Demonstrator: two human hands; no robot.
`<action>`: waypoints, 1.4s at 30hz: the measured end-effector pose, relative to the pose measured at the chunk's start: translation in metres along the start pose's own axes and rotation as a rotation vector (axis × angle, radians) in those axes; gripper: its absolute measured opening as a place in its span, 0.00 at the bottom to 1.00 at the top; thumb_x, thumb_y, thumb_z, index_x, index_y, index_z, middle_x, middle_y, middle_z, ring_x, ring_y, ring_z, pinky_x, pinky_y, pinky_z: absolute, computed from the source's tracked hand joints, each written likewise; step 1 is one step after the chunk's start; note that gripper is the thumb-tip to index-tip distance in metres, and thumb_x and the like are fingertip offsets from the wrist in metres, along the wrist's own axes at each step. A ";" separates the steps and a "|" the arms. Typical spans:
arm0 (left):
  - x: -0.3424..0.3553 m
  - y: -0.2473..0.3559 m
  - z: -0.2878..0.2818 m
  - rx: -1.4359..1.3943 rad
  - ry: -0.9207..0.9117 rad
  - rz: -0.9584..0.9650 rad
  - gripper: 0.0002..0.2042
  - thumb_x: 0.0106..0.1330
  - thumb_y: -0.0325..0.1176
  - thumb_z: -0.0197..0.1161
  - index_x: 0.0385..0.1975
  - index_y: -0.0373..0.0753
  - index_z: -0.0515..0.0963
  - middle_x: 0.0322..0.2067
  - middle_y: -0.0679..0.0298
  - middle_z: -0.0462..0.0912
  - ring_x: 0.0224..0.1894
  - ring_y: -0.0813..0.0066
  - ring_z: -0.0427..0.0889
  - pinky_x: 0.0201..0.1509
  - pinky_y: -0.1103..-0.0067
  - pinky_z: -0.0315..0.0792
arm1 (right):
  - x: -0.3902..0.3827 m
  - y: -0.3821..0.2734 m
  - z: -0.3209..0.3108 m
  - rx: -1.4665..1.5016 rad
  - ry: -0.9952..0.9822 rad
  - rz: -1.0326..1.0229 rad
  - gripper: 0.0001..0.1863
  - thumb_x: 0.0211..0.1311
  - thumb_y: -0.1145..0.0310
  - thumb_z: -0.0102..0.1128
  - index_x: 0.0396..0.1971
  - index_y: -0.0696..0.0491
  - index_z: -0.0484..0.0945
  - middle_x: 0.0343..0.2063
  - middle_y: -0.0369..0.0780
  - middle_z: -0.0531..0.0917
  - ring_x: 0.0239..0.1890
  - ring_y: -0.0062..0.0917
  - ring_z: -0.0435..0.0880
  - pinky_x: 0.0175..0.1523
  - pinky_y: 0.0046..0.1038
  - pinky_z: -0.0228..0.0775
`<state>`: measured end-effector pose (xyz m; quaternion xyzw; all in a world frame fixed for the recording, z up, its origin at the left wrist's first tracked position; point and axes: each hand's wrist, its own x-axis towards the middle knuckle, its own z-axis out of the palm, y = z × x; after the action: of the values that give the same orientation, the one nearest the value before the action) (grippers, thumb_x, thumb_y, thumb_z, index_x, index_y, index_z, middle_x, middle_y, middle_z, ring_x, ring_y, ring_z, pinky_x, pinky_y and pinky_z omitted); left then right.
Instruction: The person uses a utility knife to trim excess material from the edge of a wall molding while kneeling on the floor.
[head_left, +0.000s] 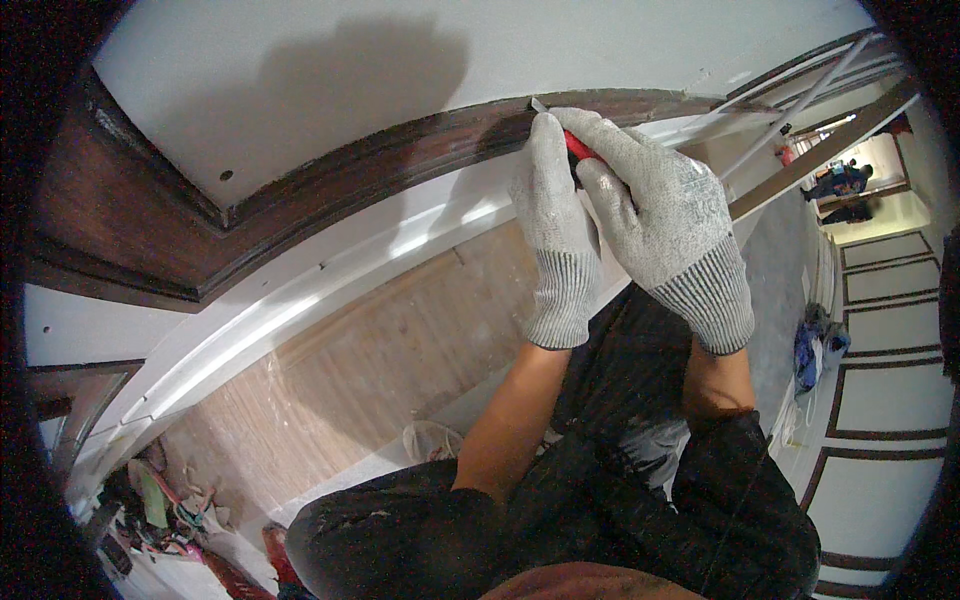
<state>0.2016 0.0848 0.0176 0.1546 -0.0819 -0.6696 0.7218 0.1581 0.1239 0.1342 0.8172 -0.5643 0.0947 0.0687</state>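
Both my hands wear pale grey knit gloves with striped cuffs and meet at the dark wood trim (400, 150) on the white wall. In my right hand (665, 205) is a red-handled utility knife (577, 147), its metal tip resting at the trim's edge. Close against it, my left hand (555, 190) has its fingers pressed together around the front of the knife, near the blade. The gloves hide most of the handle. Below the trim runs a white moulding (300, 275).
A pale wood-look floor or board (370, 350) lies beneath the wall. Tools and cords (165, 500) are heaped at lower left. To the right, a wooden plank (830, 150) and a white pole (800, 105) slant past. Another person (848, 180) is far back; framed panels (890, 400) line the opposite wall.
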 end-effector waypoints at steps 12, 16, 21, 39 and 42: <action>0.000 0.003 -0.001 0.011 -0.049 0.014 0.19 0.79 0.47 0.54 0.52 0.35 0.78 0.48 0.58 0.83 0.50 0.68 0.82 0.58 0.72 0.77 | -0.001 0.003 0.004 -0.076 -0.011 0.016 0.20 0.73 0.62 0.52 0.62 0.46 0.76 0.46 0.49 0.85 0.47 0.44 0.87 0.51 0.42 0.79; -0.006 0.005 0.004 -0.016 -0.019 -0.001 0.19 0.79 0.46 0.54 0.52 0.35 0.77 0.48 0.58 0.83 0.51 0.68 0.82 0.58 0.72 0.77 | -0.001 0.002 0.004 -0.070 -0.013 0.016 0.20 0.74 0.62 0.52 0.62 0.47 0.76 0.48 0.49 0.85 0.47 0.44 0.86 0.52 0.41 0.80; 0.001 -0.004 -0.004 -0.040 -0.015 0.008 0.19 0.78 0.47 0.55 0.52 0.35 0.77 0.48 0.59 0.83 0.51 0.68 0.82 0.58 0.72 0.77 | -0.002 0.003 0.003 -0.101 0.011 -0.019 0.20 0.74 0.62 0.52 0.62 0.48 0.76 0.49 0.48 0.85 0.48 0.44 0.87 0.52 0.41 0.80; -0.003 0.000 0.008 -0.007 0.013 0.044 0.22 0.79 0.48 0.53 0.35 0.32 0.78 0.31 0.65 0.79 0.34 0.77 0.77 0.37 0.73 0.73 | 0.002 0.001 -0.004 0.006 -0.044 0.036 0.20 0.74 0.62 0.52 0.62 0.49 0.76 0.51 0.50 0.84 0.53 0.44 0.85 0.57 0.41 0.78; -0.003 -0.001 0.013 0.011 0.064 0.079 0.22 0.79 0.48 0.53 0.35 0.32 0.78 0.31 0.65 0.79 0.34 0.77 0.77 0.37 0.74 0.73 | 0.002 0.000 -0.004 -0.053 -0.035 0.009 0.20 0.74 0.62 0.52 0.62 0.49 0.77 0.50 0.50 0.85 0.52 0.44 0.86 0.56 0.40 0.78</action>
<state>0.1967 0.0861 0.0295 0.1764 -0.0687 -0.6349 0.7490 0.1579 0.1232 0.1387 0.8141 -0.5714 0.0658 0.0800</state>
